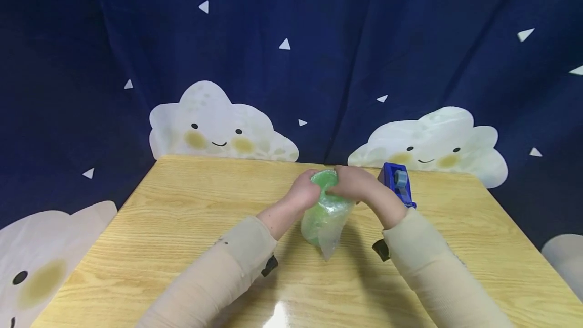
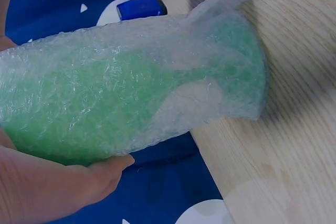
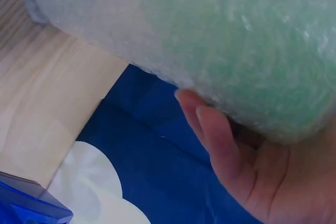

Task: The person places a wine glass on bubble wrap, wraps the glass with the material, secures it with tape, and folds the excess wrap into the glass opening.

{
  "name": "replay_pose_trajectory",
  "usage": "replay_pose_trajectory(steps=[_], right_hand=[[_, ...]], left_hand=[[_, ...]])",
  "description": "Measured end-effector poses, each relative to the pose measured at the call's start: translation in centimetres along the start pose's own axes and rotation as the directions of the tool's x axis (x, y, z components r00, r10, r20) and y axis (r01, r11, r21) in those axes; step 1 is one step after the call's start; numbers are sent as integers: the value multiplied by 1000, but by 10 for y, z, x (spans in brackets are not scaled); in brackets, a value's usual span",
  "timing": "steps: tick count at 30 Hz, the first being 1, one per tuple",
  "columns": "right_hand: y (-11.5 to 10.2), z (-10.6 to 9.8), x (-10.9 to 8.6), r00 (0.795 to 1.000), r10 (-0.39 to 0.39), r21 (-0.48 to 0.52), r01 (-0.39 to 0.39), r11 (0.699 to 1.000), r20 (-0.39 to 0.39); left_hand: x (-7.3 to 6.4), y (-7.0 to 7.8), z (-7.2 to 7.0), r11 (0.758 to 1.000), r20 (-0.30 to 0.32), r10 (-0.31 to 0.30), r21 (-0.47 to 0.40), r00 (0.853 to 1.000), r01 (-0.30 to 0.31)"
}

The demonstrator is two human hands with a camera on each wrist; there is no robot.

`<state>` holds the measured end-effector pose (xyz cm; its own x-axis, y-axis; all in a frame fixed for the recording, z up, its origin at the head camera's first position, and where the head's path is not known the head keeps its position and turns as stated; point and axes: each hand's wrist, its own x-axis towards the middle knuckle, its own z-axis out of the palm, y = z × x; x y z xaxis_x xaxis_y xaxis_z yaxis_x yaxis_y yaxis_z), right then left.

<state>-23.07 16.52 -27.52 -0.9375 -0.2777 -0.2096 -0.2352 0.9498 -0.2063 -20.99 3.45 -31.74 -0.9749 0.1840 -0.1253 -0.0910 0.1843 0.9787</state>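
Observation:
A green goblet [image 1: 316, 220] stands near the middle of the table, wrapped in clear bubble wrap [image 1: 334, 219]. Through the wrap in the left wrist view, the goblet's bowl [image 2: 105, 103], thin stem and wide foot show green. My left hand [image 1: 306, 189] grips the upper left side of the bundle. From the right, my right hand [image 1: 357, 183] holds its upper end, thumb at the wrap's top edge. In the right wrist view, that hand's fingers [image 3: 220, 145] curve against the wrapped bowl. A loose tail of wrap hangs at the foot end.
Behind my right hand, on the wooden table [image 1: 218, 191], sits a blue tape dispenser [image 1: 395, 182] with a roll of tape. A dark blue curtain [image 1: 319, 65] with clouds and triangles hangs beyond the table's far edge. Dark wrist-camera parts [image 1: 380, 250] stick out under the sleeves.

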Motion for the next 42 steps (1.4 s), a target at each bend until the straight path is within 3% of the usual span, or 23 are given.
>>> replay_pose_trajectory(steps=[3,10,13,16,18,20,27,30,32,34,38,40,42], right_hand=[[4,1,0,998,-22,74,17,997,66],[8,2,1,998,-52,12,53,999,-21],[10,0,0,997,-58,125,52,991,48],[13,-3,-3,987,-53,297,5,955,152],[13,-5,-4,982,-55,342,-11,940,182],[10,-5,-4,985,-40,330,-18,944,169],[-9,0,-2,997,48,152,-56,987,56],[-7,2,-1,996,63,192,-74,979,63],[-1,3,1,994,63,264,-83,961,87],[6,5,2,991,56,357,-95,929,119],[24,11,1,988,28,530,-105,842,151],[34,14,-2,991,-24,605,-62,794,134],[43,18,-6,990,-108,673,19,739,90]], left_hand=[[-1,-1,0,1000,9,1,5,1000,-1],[2,-3,2,1000,19,-12,14,1000,12],[2,-3,1,1000,6,-11,14,1000,11],[1,-2,0,1000,-11,-5,8,1000,5],[0,-2,-1,1000,-14,5,1,1000,-5],[0,-2,-1,1000,-8,14,-6,1000,-14],[0,-8,-3,999,-14,36,-7,999,-36],[1,-10,-5,999,18,41,-20,999,-41],[3,-12,-9,998,74,55,-31,996,-53],[5,-17,-16,996,161,86,-28,983,-82],[5,-28,-32,985,334,162,9,929,-175],[4,-32,-36,976,363,191,28,912,-216],[4,-36,-38,972,348,205,36,915,-231]])
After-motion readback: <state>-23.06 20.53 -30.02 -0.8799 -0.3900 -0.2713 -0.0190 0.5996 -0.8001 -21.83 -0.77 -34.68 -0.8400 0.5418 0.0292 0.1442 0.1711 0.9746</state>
